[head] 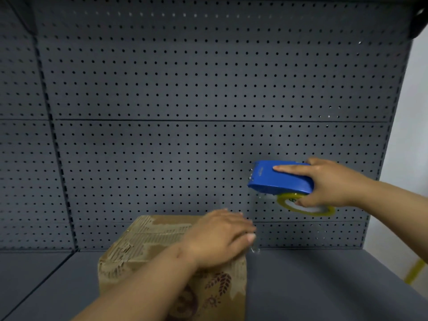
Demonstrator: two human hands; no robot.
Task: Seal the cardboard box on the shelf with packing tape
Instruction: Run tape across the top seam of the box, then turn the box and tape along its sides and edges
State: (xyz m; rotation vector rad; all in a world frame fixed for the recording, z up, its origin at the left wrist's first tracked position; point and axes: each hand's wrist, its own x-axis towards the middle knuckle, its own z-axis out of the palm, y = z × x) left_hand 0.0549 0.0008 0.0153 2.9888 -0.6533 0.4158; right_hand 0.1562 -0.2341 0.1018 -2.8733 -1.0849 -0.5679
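A worn brown cardboard box (143,246) with torn surface paper and a dark printed pattern stands on the grey shelf (312,286), low in the middle. My left hand (220,237) lies flat on the box's top right edge, fingers together, pressing down. My right hand (331,181) holds a blue tape dispenser (278,178) in the air, up and to the right of the box. A roll of clear yellowish tape (308,208) sits under the dispenser. A thin clear strip of tape (254,228) runs from the dispenser down to the box's corner beneath my left fingers.
A dark grey pegboard wall (208,89) backs the shelf, with another panel at the left. The shelf's right end borders a pale wall and floor with a yellow line (414,272).
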